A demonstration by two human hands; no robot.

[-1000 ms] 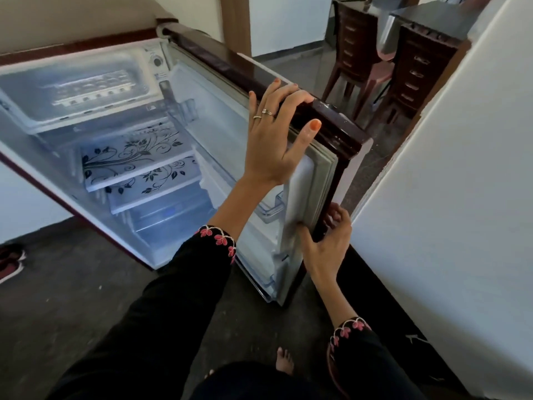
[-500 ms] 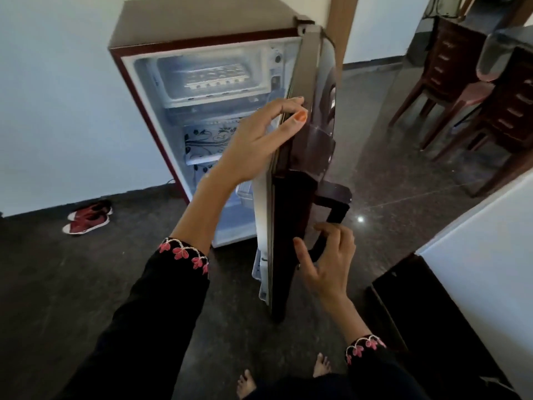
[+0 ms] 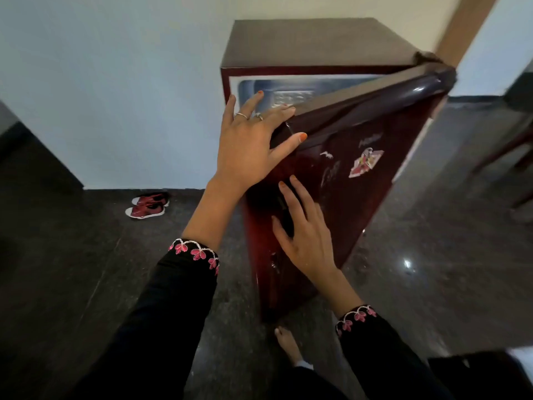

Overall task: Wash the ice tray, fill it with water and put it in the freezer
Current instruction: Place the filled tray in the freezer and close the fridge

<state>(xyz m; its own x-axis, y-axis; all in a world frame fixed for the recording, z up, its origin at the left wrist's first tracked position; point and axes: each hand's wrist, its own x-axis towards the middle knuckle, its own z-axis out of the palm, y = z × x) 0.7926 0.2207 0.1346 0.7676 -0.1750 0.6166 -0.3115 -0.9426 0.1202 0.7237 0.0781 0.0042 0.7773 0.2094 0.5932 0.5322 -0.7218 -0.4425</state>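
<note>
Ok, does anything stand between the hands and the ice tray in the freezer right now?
Yes: the partly closed fridge door. The right hand lies flat on its front, the left hand rests on its top corner; the ice tray shows only blurrily through the gap above.

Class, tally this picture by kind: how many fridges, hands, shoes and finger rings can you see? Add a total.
Fridge: 1
Hands: 2, left hand and right hand
Shoes: 2
Rings: 2
Total: 7

Dim daylight, motion blur, wide-angle warp
</note>
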